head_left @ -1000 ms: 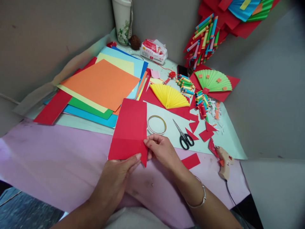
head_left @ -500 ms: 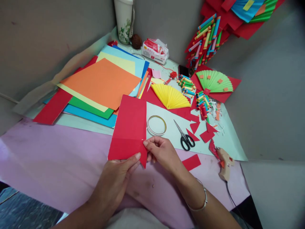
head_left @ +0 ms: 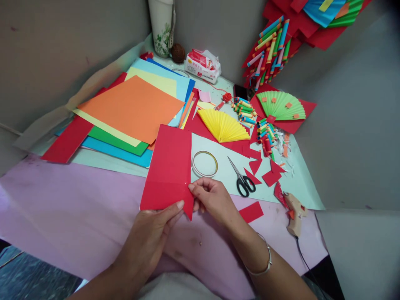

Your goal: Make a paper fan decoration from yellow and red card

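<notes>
A folded sheet of red paper is held between both hands, with a crease across it and a pointed flap at its lower right corner. My left hand pinches the bottom edge, thumb on top. My right hand grips the right edge between thumb and forefinger, just above the pointed corner. Some of the fingers are hidden behind the paper. Right of the sheet lies a roll of tape. Scissors with black handles rest beyond it, beside red paper scraps.
Coloured paper sheets are stacked at left. A yellow paper fan, small rolled paper tubes and a green fan lie behind. A glue gun with a cord is at right. A tall cup and tissue pack stand at back.
The view has shifted very slightly. Both hands keep the same hold on the red paper, with hardly any movement.
</notes>
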### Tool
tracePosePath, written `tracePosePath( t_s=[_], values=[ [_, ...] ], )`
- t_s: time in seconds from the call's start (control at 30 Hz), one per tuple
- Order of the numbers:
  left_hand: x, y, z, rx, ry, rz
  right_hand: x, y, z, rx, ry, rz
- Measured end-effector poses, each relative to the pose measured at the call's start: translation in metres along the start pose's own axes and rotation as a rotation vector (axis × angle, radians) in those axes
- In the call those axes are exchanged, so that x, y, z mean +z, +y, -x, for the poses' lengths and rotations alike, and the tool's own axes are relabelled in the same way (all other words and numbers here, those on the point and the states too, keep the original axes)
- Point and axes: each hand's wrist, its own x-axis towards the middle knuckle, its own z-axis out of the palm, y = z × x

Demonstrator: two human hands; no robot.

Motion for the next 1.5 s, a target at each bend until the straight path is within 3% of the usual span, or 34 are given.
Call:
tracePosePath(
  t_s=[0.43,0.6,1.5],
  values=[
    [-0.0022,-0.0003,-0.0032,-0.002,0.001,0.104,-0.0014,-0.0031,0.0028,-0.002,-0.007,0.054],
    [-0.0032,0.0014,-0.0015,-0.02,0.04,0.088,-0.0008,-0.0047,0.003,-0.016,-0.016,0.024],
    [-0.0059,-0.0003,-0.0005,-0.027,-0.001,0.048,0.0004,-0.0064,0.0046,-0.02,-0.021,0.029]
  ],
)
